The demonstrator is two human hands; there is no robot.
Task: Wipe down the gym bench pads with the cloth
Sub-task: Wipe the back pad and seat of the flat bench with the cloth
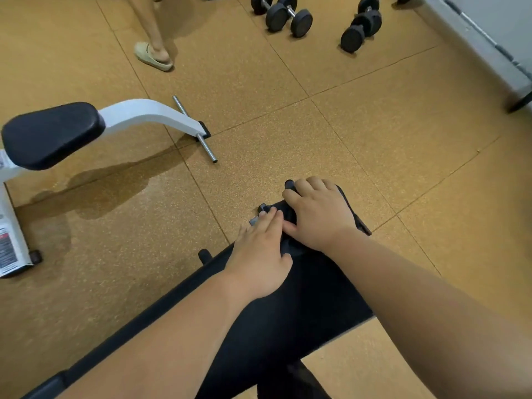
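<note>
A long black bench pad [311, 298] runs from the lower left up to the middle of the view. At its far end lies a dark cloth [289, 216], bunched and hard to tell from the pad. My right hand [319, 217] is on top of the cloth, fingers curled over the pad's end and gripping it. My left hand [259, 254] lies flat beside it, fingers together, pressing on the cloth's near edge and the pad. Both forearms stretch over the bench.
A white machine frame with a black pad [51, 133] and a steel crossbar [195, 129] stands at left. Dumbbells [288, 17] lie at the top. Another person's sandalled foot [154, 57] is at upper left. A damp patch [109, 191] darkens the cork-coloured floor. A grey platform [489, 38] fills the top right.
</note>
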